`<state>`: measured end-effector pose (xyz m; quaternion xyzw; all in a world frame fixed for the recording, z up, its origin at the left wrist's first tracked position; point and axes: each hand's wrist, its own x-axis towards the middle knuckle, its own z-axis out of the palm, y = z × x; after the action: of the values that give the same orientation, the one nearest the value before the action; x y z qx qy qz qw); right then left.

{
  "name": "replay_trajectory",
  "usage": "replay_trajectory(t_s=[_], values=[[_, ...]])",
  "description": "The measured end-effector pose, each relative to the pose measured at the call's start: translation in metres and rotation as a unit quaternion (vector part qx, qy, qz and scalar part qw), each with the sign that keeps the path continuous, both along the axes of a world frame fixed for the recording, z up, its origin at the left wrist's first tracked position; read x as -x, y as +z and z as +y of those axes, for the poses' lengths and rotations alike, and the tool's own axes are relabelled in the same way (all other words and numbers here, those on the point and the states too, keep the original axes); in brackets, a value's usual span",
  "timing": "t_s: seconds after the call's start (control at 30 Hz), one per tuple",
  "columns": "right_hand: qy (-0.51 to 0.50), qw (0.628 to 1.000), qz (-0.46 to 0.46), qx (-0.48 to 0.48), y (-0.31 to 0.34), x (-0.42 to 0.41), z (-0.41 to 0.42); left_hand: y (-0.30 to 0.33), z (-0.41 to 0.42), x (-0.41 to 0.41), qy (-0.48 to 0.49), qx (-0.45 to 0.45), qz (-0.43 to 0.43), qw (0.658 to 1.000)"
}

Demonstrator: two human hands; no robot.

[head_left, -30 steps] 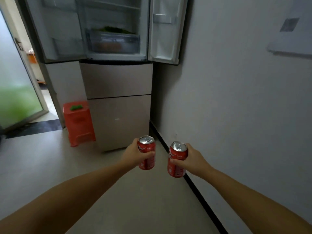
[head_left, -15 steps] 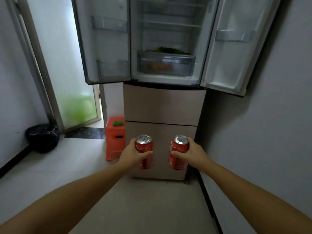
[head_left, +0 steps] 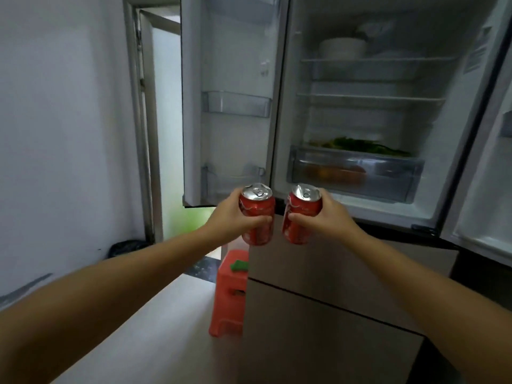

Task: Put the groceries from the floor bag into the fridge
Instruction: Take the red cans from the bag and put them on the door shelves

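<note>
My left hand (head_left: 230, 217) grips a red soda can (head_left: 257, 214) upright, and my right hand (head_left: 329, 217) grips a second red soda can (head_left: 300, 214) beside it. Both cans hover in front of the open fridge (head_left: 360, 106), just below its lower edge. The left fridge door (head_left: 232, 106) stands open with bare door bins. Inside, a clear crisper drawer (head_left: 354, 173) holds orange items, with green leaves on top of it. A white bowl (head_left: 342, 48) sits on the top shelf. No floor bag is in view.
A red plastic stool (head_left: 230, 295) with a small green thing on it stands left of the fridge's lower drawers (head_left: 318, 300). A dark bag (head_left: 124, 248) lies by the left wall. The right fridge door (head_left: 487, 162) hangs open at the frame's edge. A doorway opens behind.
The view has come closer to the fridge and tilted up, so the shelves now show. Both hands have raised the cans toward the fridge opening.
</note>
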<state>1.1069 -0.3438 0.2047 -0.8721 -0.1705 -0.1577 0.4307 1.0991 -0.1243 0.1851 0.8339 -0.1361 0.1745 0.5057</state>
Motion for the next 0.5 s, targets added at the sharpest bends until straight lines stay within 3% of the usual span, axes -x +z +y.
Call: replay_trajectory(t_s=[0.27,0.4,0.5], values=[[0.144,0.977,-0.105,-0.118,0.070,-0.139,0.055,0.084,0.030,-0.087,0.161,0.047,-0.133,0.977],[0.152,0.974,-0.113,-0.124,0.064,-0.192,0.085,0.076,0.031,-0.127,0.221,0.041,-0.126,0.966],[0.137,0.984,-0.070,-0.092,0.055,-0.217,0.099,0.067,0.040,-0.152,0.261,-0.019,-0.065,0.963]])
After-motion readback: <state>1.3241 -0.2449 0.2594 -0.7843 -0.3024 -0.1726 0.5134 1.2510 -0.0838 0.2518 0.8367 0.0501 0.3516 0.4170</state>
